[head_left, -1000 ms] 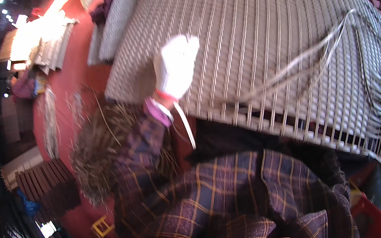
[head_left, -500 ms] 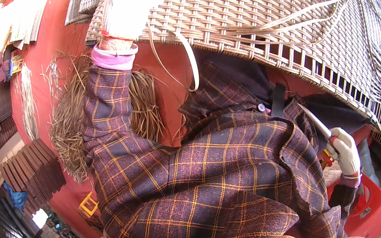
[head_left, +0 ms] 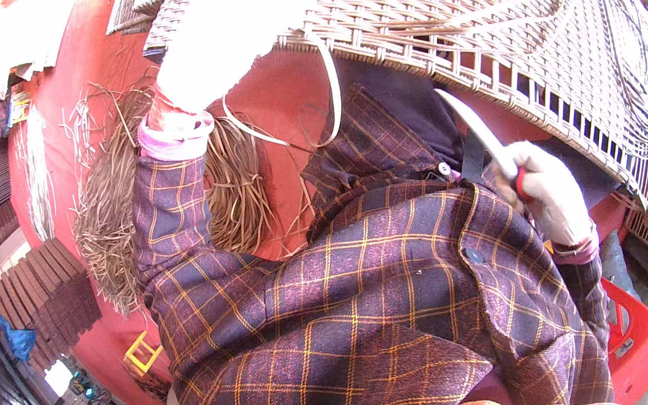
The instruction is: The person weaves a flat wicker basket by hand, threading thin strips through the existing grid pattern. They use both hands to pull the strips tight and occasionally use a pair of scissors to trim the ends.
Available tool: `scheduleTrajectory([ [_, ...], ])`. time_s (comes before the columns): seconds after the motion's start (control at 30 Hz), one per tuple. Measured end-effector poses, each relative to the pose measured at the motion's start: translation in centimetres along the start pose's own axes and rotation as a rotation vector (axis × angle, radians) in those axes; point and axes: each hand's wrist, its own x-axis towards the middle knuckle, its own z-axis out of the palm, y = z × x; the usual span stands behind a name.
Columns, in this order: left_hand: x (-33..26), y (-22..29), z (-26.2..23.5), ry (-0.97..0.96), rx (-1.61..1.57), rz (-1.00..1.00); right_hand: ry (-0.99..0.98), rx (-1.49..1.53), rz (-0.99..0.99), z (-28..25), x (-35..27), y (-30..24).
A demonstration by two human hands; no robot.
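Note:
My left hand (head_left: 220, 38), in a white glove with a pink cuff, rests on the near edge of a large woven rattan panel (head_left: 479, 3) and pinches a pale flat cane strip (head_left: 329, 97) that loops down from it. My right hand (head_left: 545, 194), also gloved, is closed around the red handle of a knife (head_left: 476, 129), its blade pointing up toward the panel's edge. Loose strip ends stick out along that edge. My plaid sleeves fill the lower middle of the view.
A heap of dry cane offcuts (head_left: 120, 208) lies on the red floor (head_left: 274, 92) at left. Stacked brown woven tiles (head_left: 44, 294) and a small yellow stool (head_left: 143, 351) sit lower left. A red plastic chair (head_left: 632, 332) stands at lower right.
My left hand has slid along the panel edge with the strip. My right hand, first out of view, has risen with the knife toward the panel's edge.

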Motion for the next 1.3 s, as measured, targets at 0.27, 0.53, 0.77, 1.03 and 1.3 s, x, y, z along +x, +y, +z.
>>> scheduleTrajectory([
  [0.27, -0.5, -1.4, 2.6, -0.022, 0.342, 0.155, -0.02, -0.476, -0.088, 4.5, 3.8, -4.3],
  [0.53, -0.9, -1.3, 4.8, 0.216, 0.613, 0.339, 0.069, -0.728, -0.376, 5.2, 5.8, -7.1],
  [0.77, -0.8, -1.3, 6.3, 0.217, 0.548, 0.267, 0.111, -1.665, -1.042, 1.7, 7.8, -7.4],
  [1.03, -0.5, 0.1, 7.5, 0.314, 0.641, 0.399, 0.1, -1.673, -0.857, 0.9, 6.3, -9.5],
  [1.3, 1.1, -2.0, 7.8, 0.19, 0.675, 0.344, 0.038, -1.54, -0.698, 2.1, 6.3, -11.4],
])
